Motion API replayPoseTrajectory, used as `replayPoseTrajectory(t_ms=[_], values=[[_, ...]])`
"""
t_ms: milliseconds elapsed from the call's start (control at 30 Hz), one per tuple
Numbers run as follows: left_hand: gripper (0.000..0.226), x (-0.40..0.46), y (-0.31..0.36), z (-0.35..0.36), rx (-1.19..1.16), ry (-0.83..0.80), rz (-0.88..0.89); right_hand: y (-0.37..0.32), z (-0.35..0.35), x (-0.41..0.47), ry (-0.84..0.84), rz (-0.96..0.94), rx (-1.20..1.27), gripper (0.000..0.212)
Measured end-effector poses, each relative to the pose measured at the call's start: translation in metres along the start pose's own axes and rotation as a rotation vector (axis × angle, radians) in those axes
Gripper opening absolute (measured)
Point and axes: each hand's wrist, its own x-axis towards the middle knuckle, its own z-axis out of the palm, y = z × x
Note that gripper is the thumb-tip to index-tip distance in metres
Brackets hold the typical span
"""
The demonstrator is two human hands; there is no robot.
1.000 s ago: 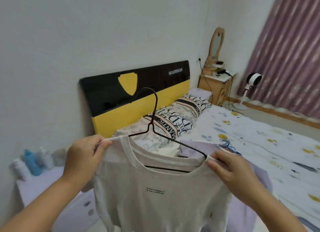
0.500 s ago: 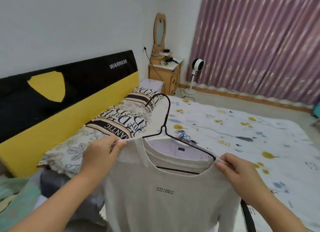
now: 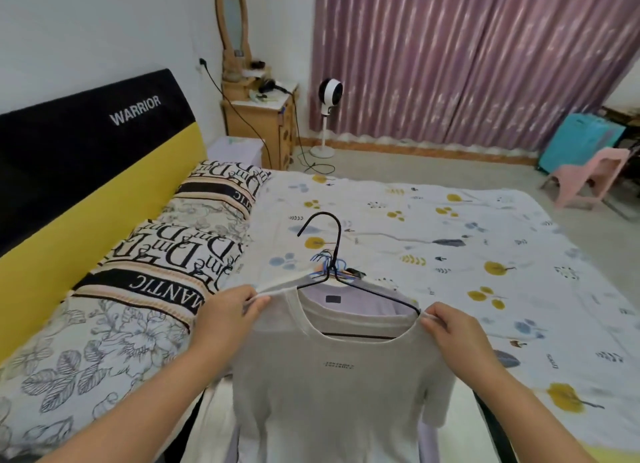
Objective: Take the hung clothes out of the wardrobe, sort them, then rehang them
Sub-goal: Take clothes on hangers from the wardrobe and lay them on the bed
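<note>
A pale grey T-shirt with small dark print on the chest hangs on a black wire hanger above the bed. My left hand pinches its left shoulder and my right hand pinches its right shoulder. Under it on the bed lies a lilac garment with a dark neck label, on blue hangers whose hooks show behind the black one. Black cloth peeks out at the shirt's lower right.
The bed has a white sheet with yellow and blue prints. Patterned pillows lie along the black and yellow headboard. Behind stand a wooden dresser with a mirror, a white fan, purple curtains and a pink chair.
The view has swung right and down, from the headboard and wall to the bed. Both hands have kept their hold on the shirt's shoulders and carried it over the lilac garment.
</note>
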Motion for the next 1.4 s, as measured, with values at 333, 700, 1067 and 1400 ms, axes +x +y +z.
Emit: replayPoseTrajectory(t_ms=[333, 700, 1067, 1400], values=[[0.034, 0.102, -0.018, 0.085, 0.146, 0.005, -0.037, 0.037, 0.064, 0.141, 0.04, 0.018, 0.051, 0.034], [0.066, 0.162, -0.07, 0.244, 0.475, -0.376, -0.188, 0.117, 0.183, 0.3, -0.151, 0.074, -0.055, 0.025], [0.064, 0.105, -0.151, 0.377, 0.523, -0.595, -0.059, 0.183, 0.29, 0.308, -0.083, 0.08, -0.459, 0.021], [0.07, 0.111, -0.146, 0.382, 0.535, -0.743, -0.161, 0.177, 0.336, 0.26, -0.515, 0.031, -0.613, 0.066]])
